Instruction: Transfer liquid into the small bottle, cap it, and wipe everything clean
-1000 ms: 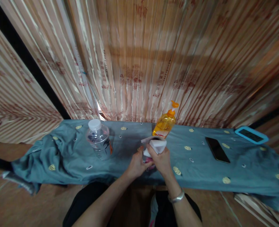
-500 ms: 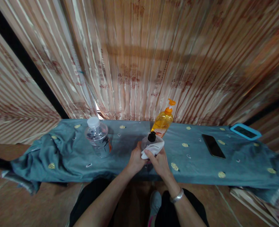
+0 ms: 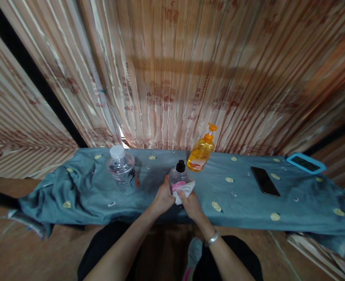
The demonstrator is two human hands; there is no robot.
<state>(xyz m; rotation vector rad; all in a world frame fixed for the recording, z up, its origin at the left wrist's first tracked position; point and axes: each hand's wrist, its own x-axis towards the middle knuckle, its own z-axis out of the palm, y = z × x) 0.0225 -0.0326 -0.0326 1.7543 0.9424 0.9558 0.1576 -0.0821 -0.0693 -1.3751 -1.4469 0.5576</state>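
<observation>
The small bottle [image 3: 178, 178] is gripped by the left hand [image 3: 164, 196]; a white cloth [image 3: 184, 191] is pinched in the right hand [image 3: 190, 203]. If rubbed hard, the bottle could be tipped toward the soap dispenser [image 3: 202, 151] just beyond.

A long bench draped in teal patterned cloth [image 3: 242, 203] carries a clear plastic white-capped water bottle [image 3: 122, 170], an orange pump soap bottle [image 3: 200, 154], a black phone [image 3: 264, 181] and a blue-cased phone [image 3: 305, 163].

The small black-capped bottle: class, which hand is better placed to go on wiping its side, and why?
Probably the right hand: it holds the white cloth pressed against the small bottle. The left hand grips the bottle's other side, steadying it upright on the blue tablecloth.
</observation>
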